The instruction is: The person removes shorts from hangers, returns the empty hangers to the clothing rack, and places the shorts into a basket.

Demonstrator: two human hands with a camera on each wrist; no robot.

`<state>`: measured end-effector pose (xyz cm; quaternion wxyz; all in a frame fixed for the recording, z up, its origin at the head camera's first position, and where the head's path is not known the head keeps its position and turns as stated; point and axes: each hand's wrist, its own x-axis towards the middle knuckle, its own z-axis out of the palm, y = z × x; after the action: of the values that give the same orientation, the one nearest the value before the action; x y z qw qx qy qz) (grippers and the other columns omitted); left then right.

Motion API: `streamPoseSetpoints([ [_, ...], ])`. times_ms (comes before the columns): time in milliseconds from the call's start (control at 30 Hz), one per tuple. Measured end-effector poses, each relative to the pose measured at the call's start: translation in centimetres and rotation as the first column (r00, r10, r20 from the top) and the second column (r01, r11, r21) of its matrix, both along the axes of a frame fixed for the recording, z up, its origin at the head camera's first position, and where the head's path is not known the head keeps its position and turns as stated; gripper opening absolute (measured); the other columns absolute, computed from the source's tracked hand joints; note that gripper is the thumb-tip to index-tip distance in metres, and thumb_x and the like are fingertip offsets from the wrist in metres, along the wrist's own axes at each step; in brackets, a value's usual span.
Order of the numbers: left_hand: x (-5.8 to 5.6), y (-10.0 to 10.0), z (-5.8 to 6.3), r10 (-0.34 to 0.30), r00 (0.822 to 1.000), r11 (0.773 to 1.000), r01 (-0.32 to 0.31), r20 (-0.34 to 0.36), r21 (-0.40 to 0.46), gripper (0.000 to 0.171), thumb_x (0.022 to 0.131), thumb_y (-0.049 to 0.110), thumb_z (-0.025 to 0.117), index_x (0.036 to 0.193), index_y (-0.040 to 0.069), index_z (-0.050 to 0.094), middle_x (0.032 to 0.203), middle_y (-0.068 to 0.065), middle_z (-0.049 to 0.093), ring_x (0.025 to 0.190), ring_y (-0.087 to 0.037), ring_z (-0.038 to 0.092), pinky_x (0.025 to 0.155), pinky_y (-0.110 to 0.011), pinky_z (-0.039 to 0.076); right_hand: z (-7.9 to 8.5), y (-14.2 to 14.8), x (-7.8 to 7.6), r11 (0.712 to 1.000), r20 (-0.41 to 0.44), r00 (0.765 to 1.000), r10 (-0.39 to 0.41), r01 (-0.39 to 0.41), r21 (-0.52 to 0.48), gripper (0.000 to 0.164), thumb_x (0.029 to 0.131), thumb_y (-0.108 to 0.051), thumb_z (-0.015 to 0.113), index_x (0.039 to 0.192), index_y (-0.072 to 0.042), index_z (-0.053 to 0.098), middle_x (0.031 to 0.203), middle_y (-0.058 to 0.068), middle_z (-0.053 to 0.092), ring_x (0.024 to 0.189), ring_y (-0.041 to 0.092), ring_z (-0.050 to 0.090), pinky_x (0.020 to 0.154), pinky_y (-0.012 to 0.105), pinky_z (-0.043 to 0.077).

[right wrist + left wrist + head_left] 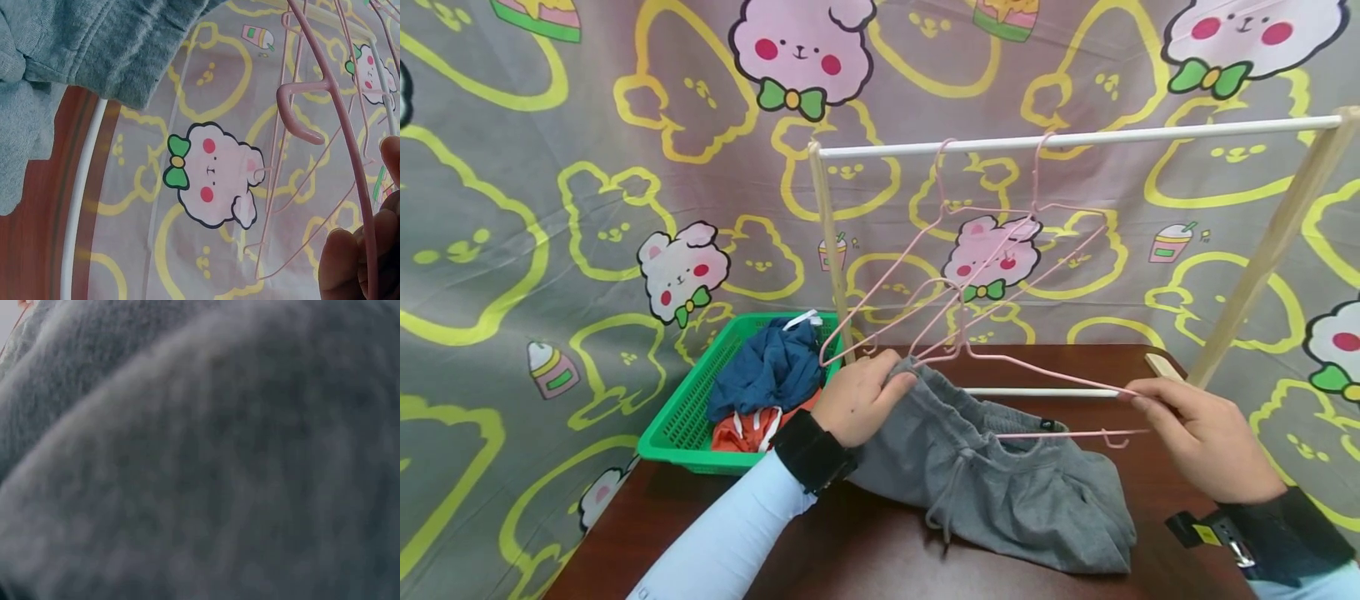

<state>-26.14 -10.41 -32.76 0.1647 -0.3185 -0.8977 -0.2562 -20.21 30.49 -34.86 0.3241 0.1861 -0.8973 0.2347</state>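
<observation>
Grey drawstring shorts or pants (1022, 492) hang over the table in the head view, their waistband turned upward. My left hand (859, 398) grips the waistband's left side, its fingers partly hidden behind the cloth. A pink hanger (1037, 364) has its left part by that waistband, and its lower bar passes into the waist opening. My right hand (1213, 437) pinches the hanger's right end between thumb and fingers. In the right wrist view, the hanger (350, 134) runs past my fingertips, with a small hook on it. Blurred grey cloth (206, 456) fills the left wrist view.
A rack with a white rod (880, 151) and wooden posts stands behind, bearing two pink hangers (942, 200). Left of it, a green basket (677, 454) holds blue (767, 371) and orange (737, 435) clothes. A patterned cloth backdrop (602, 108) hangs behind the brown table (850, 550).
</observation>
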Motion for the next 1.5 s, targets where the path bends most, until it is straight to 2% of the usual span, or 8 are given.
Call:
streamPoseSetpoints([
  [433, -0.4, -2.0, -1.5, 0.020, 0.990, 0.992, -0.037, -0.141, -0.122, 0.029, 0.108, 0.041, 0.045, 0.097, 0.015, 0.054, 0.080, 0.004, 0.046, 0.070, -0.012, 0.045, 0.061, -0.029, 0.040, 0.2, 0.2, 0.3, 0.999, 0.012, 0.999, -0.044, 0.044, 0.003, 0.015, 0.093, -0.007, 0.072, 0.108, -0.006, 0.074, 0.102, 0.012, 0.073, 0.084, -0.009, 0.050, 0.064, 0.015, 0.040],
  [600, -0.5, -2.6, -1.9, 0.037, 0.987, 0.986, -0.061, -0.154, -0.155, 0.030, 0.107, 0.041, 0.045, 0.095, 0.015, 0.052, 0.080, 0.004, 0.045, 0.069, -0.012, 0.044, 0.059, -0.029, 0.039, 0.5, 0.6, 0.5, 0.997, 0.024, 0.997, -0.074, 0.074, 0.007, 0.014, 0.095, -0.011, 0.072, 0.108, -0.007, 0.075, 0.105, 0.015, 0.072, 0.092, -0.003, 0.054, 0.067, 0.014, 0.042],
  [933, -0.6, -3.1, -2.3, 0.121, 0.993, 0.978, -0.119, 0.001, -0.172, 0.037, 0.108, 0.049, 0.038, 0.099, 0.017, 0.054, 0.084, 0.001, 0.052, 0.069, -0.015, 0.051, 0.060, -0.032, 0.043, 1.6, 1.8, 0.8, 0.992, 0.007, 0.992, -0.124, 0.124, -0.024, 0.011, 0.094, -0.008, 0.072, 0.104, -0.004, 0.074, 0.097, 0.017, 0.072, 0.080, -0.019, 0.042, 0.063, 0.016, 0.038],
  [1067, -0.7, -2.8, -2.5, 0.163, 0.986, 0.968, -0.151, 0.043, -0.202, 0.046, 0.108, 0.051, 0.036, 0.114, 0.012, 0.060, 0.116, -0.008, 0.066, 0.090, -0.023, 0.065, 0.072, -0.040, 0.052, 1.9, 2.5, 1.0, 0.987, 0.017, 0.988, -0.151, 0.152, -0.048, 0.012, 0.092, -0.010, 0.074, 0.103, -0.007, 0.075, 0.092, 0.013, 0.072, 0.075, -0.018, 0.043, 0.062, 0.016, 0.037],
  [1200, -0.8, -2.4, -3.0, 0.207, 0.975, 0.956, -0.184, 0.082, -0.228, 0.045, 0.108, 0.049, 0.038, 0.115, 0.011, 0.061, 0.113, -0.009, 0.067, 0.088, -0.025, 0.065, 0.072, -0.042, 0.052, 2.2, 3.1, 1.2, 0.982, 0.015, 0.984, -0.178, 0.178, -0.064, 0.012, 0.091, -0.009, 0.074, 0.103, -0.007, 0.075, 0.078, 0.003, 0.069, 0.064, -0.013, 0.045, 0.056, 0.016, 0.035],
  [1267, -1.0, -2.3, -3.2, 0.232, 0.967, 0.948, -0.201, 0.104, -0.246, 0.044, 0.108, 0.048, 0.039, 0.114, 0.011, 0.062, 0.103, -0.006, 0.066, 0.083, -0.024, 0.063, 0.070, -0.042, 0.051, 2.4, 3.4, 1.4, 0.979, 0.022, 0.981, -0.192, 0.193, -0.070, 0.013, 0.092, -0.009, 0.073, 0.104, -0.004, 0.074, 0.077, 0.007, 0.069, 0.063, -0.015, 0.043, 0.053, 0.015, 0.035],
  [1333, -1.0, -2.2, -3.4, 0.264, 0.957, 0.939, -0.225, 0.122, -0.261, 0.046, 0.108, 0.048, 0.040, 0.121, 0.011, 0.063, 0.111, -0.007, 0.068, 0.091, -0.024, 0.065, 0.075, -0.044, 0.053, 2.6, 3.7, 1.5, 0.974, 0.015, 0.977, -0.214, 0.214, -0.076, 0.013, 0.092, -0.007, 0.073, 0.104, -0.003, 0.074, 0.079, 0.008, 0.070, 0.066, -0.021, 0.042, 0.054, 0.013, 0.035],
  [1500, -1.3, -2.0, -3.8, 0.328, 0.935, 0.917, -0.280, 0.136, -0.285, 0.049, 0.107, 0.047, 0.044, 0.136, 0.010, 0.059, 0.127, -0.010, 0.066, 0.110, -0.028, 0.065, 0.087, -0.050, 0.053, 2.9, 4.1, 1.8, 0.964, 0.028, 0.968, -0.250, 0.251, -0.089, 0.015, 0.092, -0.013, 0.074, 0.105, -0.005, 0.076, 0.082, -0.024, 0.062, 0.066, -0.023, 0.042, 0.053, 0.013, 0.035],
])
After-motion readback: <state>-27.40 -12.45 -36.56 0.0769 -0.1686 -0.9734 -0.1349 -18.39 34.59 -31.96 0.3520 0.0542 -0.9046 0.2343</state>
